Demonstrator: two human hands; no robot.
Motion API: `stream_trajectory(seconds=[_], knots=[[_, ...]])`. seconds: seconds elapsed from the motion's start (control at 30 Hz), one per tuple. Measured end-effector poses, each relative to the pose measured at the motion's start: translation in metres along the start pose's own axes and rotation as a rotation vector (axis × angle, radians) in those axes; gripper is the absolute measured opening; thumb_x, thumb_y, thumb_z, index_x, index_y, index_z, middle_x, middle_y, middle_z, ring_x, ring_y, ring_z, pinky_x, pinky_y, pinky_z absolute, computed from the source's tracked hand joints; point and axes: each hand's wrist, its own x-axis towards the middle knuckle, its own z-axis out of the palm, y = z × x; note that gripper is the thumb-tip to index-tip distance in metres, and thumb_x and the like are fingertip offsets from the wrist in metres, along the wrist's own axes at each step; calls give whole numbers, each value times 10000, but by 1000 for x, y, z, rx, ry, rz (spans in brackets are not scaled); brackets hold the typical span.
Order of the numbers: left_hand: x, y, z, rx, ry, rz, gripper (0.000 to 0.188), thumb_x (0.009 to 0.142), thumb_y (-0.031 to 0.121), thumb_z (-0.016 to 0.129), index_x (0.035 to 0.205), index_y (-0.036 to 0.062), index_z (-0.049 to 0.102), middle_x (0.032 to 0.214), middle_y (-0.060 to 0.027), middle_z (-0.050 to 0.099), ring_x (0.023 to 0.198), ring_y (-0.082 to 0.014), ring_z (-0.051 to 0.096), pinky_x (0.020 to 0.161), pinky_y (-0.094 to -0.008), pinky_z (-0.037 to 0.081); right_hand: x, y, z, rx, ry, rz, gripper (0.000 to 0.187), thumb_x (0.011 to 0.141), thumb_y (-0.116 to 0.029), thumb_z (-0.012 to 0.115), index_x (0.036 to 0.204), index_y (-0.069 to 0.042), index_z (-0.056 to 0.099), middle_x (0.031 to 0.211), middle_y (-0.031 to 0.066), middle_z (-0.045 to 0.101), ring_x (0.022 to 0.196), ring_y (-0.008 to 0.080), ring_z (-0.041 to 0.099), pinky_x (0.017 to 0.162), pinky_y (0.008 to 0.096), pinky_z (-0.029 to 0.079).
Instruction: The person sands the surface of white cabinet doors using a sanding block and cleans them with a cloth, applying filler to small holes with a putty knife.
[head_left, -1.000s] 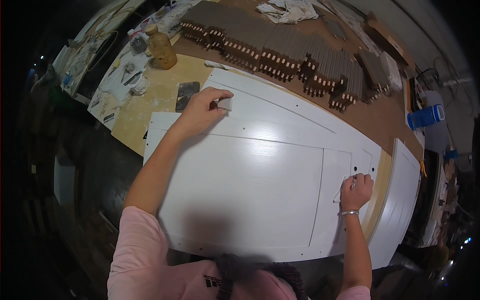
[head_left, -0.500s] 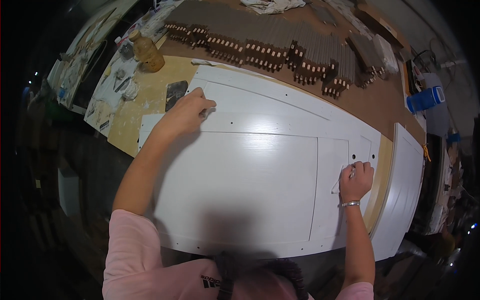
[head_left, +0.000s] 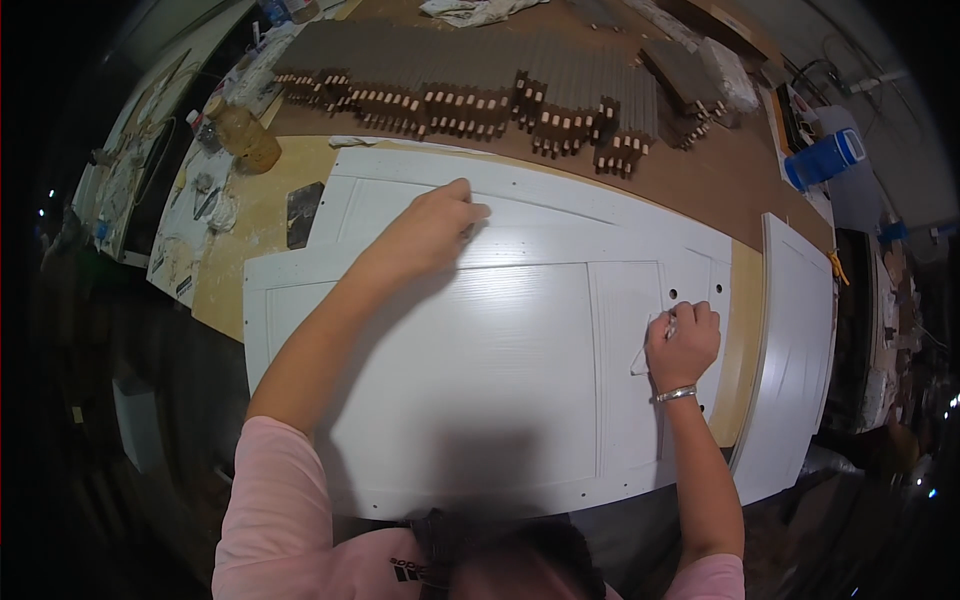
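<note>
A large white panel (head_left: pixel 470 360) with recessed frames and small holes lies flat in front of me. Behind it, a second white framed panel (head_left: pixel 400 172) adjoins its far edge. My left hand (head_left: pixel 440 228) is closed over the far part of this white surface, its fingers bent down; whatever lies under the fingertips is hidden. At the right end, my right hand (head_left: pixel 684 342) grips a white cloth or folded paper (head_left: pixel 641 358) against the near panel, close to two dark holes. A bracelet circles the right wrist.
Rows of dark brown strips (head_left: pixel 450 70) with pale ends cover the bench's far side. A yellowish bottle (head_left: pixel 243 138) and a dark block (head_left: pixel 303 214) are at left. Another white panel (head_left: pixel 790 350) leans at right, near a blue jug (head_left: pixel 825 160).
My left hand has moved to the right along the far part of the white panels. My right hand stays near the same holes with the white piece. The whole view has shifted slightly.
</note>
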Motion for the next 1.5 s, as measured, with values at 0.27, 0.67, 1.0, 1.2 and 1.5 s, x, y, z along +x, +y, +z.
stream_trajectory(seconds=[0.27, 0.67, 1.0, 1.2, 1.5], knots=[[133, 124, 85, -37, -8, 348, 224, 815, -14, 589, 1012, -7, 695, 1022, -198, 592, 1004, -368, 603, 879, -449, 489, 3, -2, -2, 52, -15, 27, 97, 690, -130, 669, 755, -99, 605, 784, 62, 513, 725, 275, 508, 594, 413, 390], [183, 162, 104, -9, -17, 405, 190, 735, -16, 638, 901, -10, 730, 1024, -220, 617, 1006, -402, 615, 873, -452, 503, 5, -1, -5, 125, -41, 71, 101, 701, -139, 669, 777, -87, 628, 810, 67, 536, 770, 272, 526, 626, 409, 405], [187, 156, 89, 27, -221, 271, 413, 753, 11, 709, 1163, 53, 718, 1033, -203, 601, 967, -362, 615, 844, -428, 502, 3, 3, -5, 79, -24, 58, 88, 711, -168, 666, 729, -108, 604, 783, 55, 510, 724, 252, 501, 613, 396, 395], [162, 144, 76, 103, -209, 290, 374, 791, -4, 651, 1160, 27, 703, 1030, -181, 598, 1011, -352, 591, 899, -422, 480, -2, 4, 4, 53, -41, 40, 120, 721, -172, 672, 812, -94, 668, 795, 58, 511, 749, 252, 504, 635, 391, 406], [-36, -35, -42, 294, -78, -177, 329, 798, 26, 671, 1126, 25, 707, 970, -173, 601, 876, -337, 622, 799, -406, 499, 1, 1, -4, 78, -74, 96, 176, 724, -164, 681, 879, -86, 708, 817, 60, 542, 782, 253, 522, 663, 398, 415]])
